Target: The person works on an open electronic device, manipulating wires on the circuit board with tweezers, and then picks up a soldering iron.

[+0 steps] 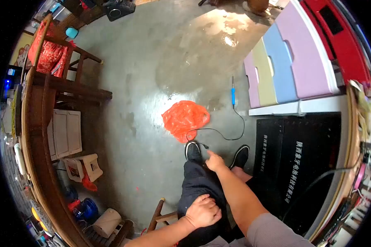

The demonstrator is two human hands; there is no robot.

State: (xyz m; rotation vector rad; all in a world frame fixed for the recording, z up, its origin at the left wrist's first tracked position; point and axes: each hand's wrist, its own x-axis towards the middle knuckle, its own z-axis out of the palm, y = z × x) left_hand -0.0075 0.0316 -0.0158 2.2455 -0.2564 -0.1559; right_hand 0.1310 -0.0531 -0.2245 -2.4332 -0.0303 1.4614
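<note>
My right hand [214, 161] hangs above the floor between my shoes, index finger stretched out and the other fingers bent, holding nothing that shows. Just past its fingertip lies the plug end [206, 146] of a black cable [218, 132]. The cable curves across the floor to a soldering iron [233, 96] with a blue handle and metal tip. My left hand [203, 212] rests on my thigh, fingers curled in loosely. A crumpled orange-red plastic bag [184, 120] lies on the floor ahead of my shoe [192, 151], with part of the cable over its edge.
Pastel drawers [282, 61] stand on the right above black panels [297, 156] with white lettering. A wooden chair [76, 51] with red cloth and a white stool [84, 166] are on the left. Wet patches [179, 74] mark the concrete floor.
</note>
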